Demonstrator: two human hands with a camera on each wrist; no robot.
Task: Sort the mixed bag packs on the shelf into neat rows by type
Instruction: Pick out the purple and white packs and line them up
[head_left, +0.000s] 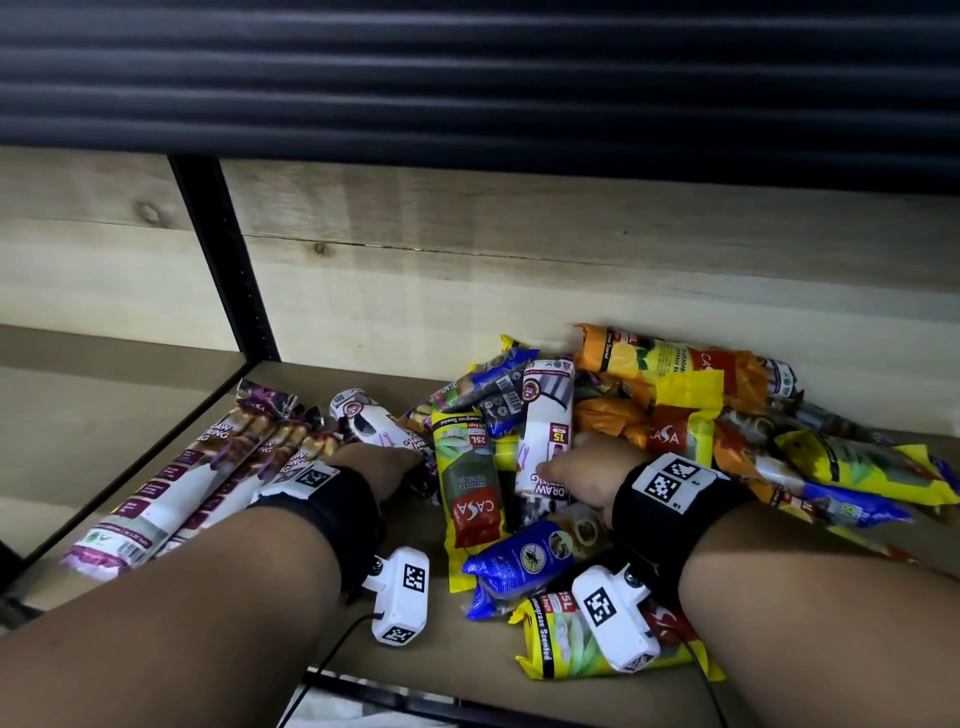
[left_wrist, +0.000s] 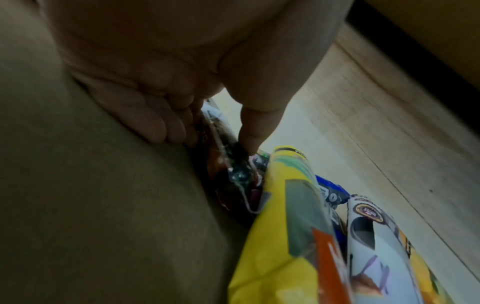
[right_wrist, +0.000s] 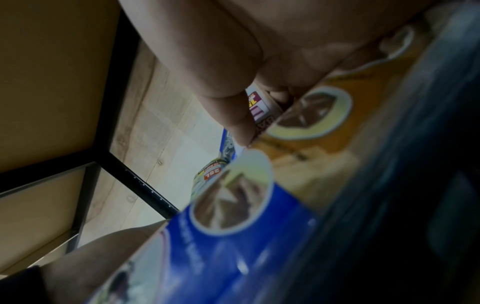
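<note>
Mixed bag packs lie heaped on the wooden shelf (head_left: 363, 639). At the left, several purple-and-white drawstring packs (head_left: 171, 483) lie side by side. My left hand (head_left: 400, 462) grips the near end of another white-and-purple drawstring pack (head_left: 371, 421). In the left wrist view the thumb and curled fingers (left_wrist: 166, 127) pinch its dark crimped end (left_wrist: 233, 170). My right hand (head_left: 566, 462) holds a white drawstring pack (head_left: 548, 415) in the pile. In the right wrist view its label (right_wrist: 262, 107) sits between thumb and fingers.
A yellow lemongrass pack (head_left: 467, 483) lies between my hands, a blue pack (head_left: 524, 561) under my right wrist. Orange and yellow packs (head_left: 675, 384) pile up at the right against the wooden back wall (head_left: 467, 234). A black upright (head_left: 223, 260) bounds the bay's left side.
</note>
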